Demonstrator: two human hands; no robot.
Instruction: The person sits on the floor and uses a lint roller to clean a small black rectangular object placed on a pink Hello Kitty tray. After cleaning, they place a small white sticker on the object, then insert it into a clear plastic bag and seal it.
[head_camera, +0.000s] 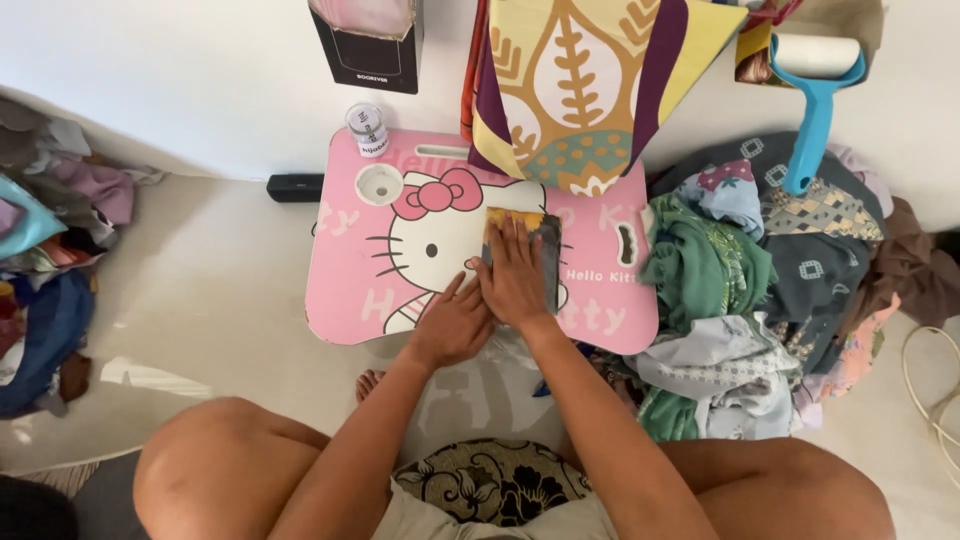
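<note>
Both forearms reach forward from between the bent knees onto the pink table: the right hand lies flat, fingers spread, pressing a folded cloth at the table's middle, while the left hand rests palm down just beside it, fingers loosely together and touching the right hand's edge, gripping nothing. The right hand hides most of the cloth (only a yellow top edge and a dark right strip show), so its pattern is hard to make out. The table's left half lies bare up to its near edge, a clothes pile crowds its right edge, and a small jar stands at its far left corner.
</note>
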